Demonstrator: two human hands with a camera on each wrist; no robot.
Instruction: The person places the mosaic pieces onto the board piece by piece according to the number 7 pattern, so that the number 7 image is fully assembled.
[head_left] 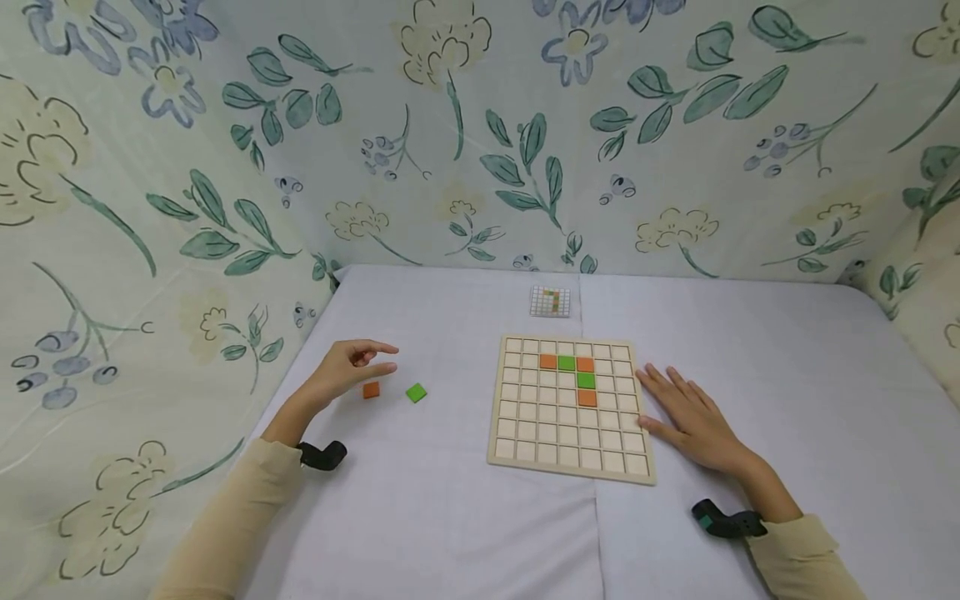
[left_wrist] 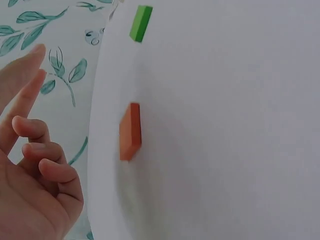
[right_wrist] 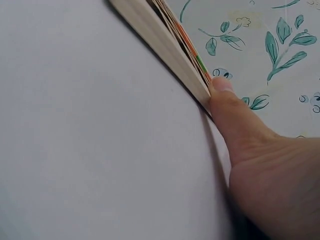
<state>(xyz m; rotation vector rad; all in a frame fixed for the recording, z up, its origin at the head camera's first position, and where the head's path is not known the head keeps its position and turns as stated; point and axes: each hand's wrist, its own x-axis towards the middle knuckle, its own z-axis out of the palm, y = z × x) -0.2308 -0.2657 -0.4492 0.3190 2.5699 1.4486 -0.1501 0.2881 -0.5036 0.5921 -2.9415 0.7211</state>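
My left hand point(head_left: 345, 365) hovers over the left of the table, index finger and thumb stretched out with a gap between them, other fingers curled. It holds nothing. Just below it lies a loose orange square tile point(head_left: 371, 390), with a green square tile point(head_left: 416, 392) to its right. Both tiles also appear in the left wrist view, orange point(left_wrist: 131, 132) nearer than green point(left_wrist: 141, 23). A wooden grid board point(head_left: 517, 454) carries three orange and two green tiles, in a row that turns downward. Spread flat, my right hand point(head_left: 693, 423) touches the board's right edge with thumb and fingertips.
Behind the board lies a small card point(head_left: 550, 302) printed with a grid and coloured squares. A white cloth point(head_left: 420, 517) covers the table, creased in front of the board. Flower-patterned curtains point(head_left: 480, 192) hang around the back and sides.
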